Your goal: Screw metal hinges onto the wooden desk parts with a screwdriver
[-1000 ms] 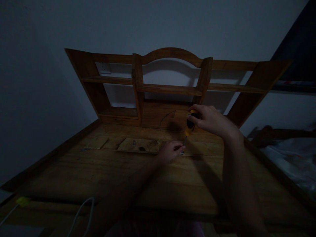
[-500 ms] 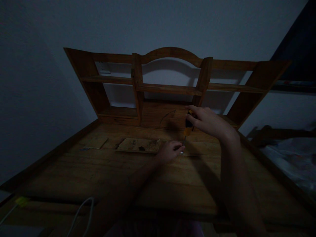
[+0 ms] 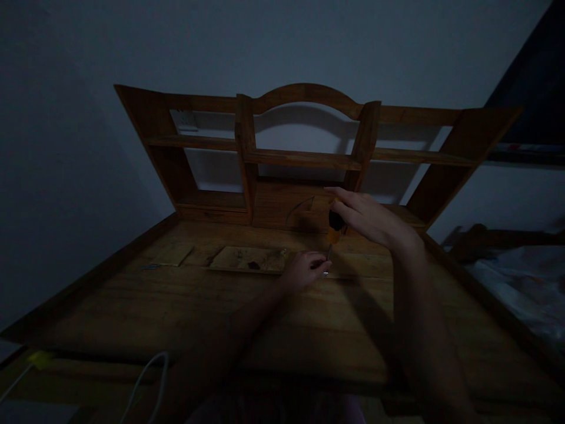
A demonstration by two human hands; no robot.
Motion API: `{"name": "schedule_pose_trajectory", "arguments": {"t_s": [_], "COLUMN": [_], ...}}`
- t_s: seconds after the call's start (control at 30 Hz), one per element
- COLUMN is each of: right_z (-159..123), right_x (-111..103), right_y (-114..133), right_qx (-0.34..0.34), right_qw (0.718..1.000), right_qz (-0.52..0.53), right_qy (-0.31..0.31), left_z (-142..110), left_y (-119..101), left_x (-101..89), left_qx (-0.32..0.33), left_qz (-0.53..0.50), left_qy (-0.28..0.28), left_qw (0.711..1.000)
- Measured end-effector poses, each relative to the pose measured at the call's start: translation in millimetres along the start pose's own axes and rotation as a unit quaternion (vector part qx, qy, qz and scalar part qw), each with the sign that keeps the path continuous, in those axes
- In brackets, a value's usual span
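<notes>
A screwdriver (image 3: 334,234) with a yellow and black handle leans slightly to the right, its metal shaft pointing down at the wooden desktop (image 3: 282,330). The fingers of my right hand (image 3: 368,218) are closed around the top of its handle, with the index finger stretched out to the left. Low on the desk, my left hand (image 3: 304,271) is pinched beside the screwdriver's tip. What those fingertips grip is hidden. A small shiny metal piece (image 3: 325,272) shows right by them, too small to name, on a narrow board (image 3: 362,266).
Left of my hands lies a stained, worn board (image 3: 247,259). Farther left are a thin wood piece (image 3: 172,255) and small metal items (image 3: 150,267). A wooden shelf unit (image 3: 304,158) rises at the back. A white cable (image 3: 163,377) loops at the front edge.
My right hand has shifted a little left and turned on the handle, its index finger now straighter. The screwdriver stands slightly more upright. My left hand has stayed in place.
</notes>
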State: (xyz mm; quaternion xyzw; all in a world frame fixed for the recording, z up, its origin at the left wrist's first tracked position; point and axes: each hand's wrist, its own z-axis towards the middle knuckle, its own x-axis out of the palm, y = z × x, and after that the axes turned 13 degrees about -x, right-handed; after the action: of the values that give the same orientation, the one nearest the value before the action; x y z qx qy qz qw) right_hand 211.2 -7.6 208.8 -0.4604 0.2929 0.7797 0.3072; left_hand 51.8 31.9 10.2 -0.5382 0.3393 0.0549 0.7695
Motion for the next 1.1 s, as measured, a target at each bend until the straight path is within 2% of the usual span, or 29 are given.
{"name": "schedule_pose_trajectory", "arguments": {"t_s": [0.13,0.33,0.43,0.6,0.93,1.1], "right_z": [0.5,3.9,4.4,2.3,4.8,4.7], "right_x": [-0.5,6.5,6.9,2.7,6.9,7.9], "right_y": [-2.7,-5.2,-3.1,-1.0,-8.7,-9.1], "right_qx": [0.000,0.023,0.037,0.004,-0.037,-0.004], "right_qw": [1.000,0.995,0.997,1.000,0.997,0.991], "right_qz": [-0.014,-0.102,-0.072,-0.017,-0.070,-0.134], "right_qy": [0.004,-0.001,0.001,0.002,-0.009,-0.017], "left_z": [0.5,0.8,0.8,1.7,2.0,1.7], "left_y": [0.3,0.4,0.4,0.3,1.2,0.6], "left_x": [0.9,-0.1,-0.5,0.4,0.0,-0.6], "left_qx": [-0.001,-0.001,0.007,-0.005,0.009,0.000], "left_qz": [-0.008,-0.019,-0.007,-0.005,-0.001,-0.009], "left_qy": [0.004,0.008,0.001,0.006,0.002,0.007], "left_qw": [1.000,1.000,1.000,1.000,1.000,1.000]}}
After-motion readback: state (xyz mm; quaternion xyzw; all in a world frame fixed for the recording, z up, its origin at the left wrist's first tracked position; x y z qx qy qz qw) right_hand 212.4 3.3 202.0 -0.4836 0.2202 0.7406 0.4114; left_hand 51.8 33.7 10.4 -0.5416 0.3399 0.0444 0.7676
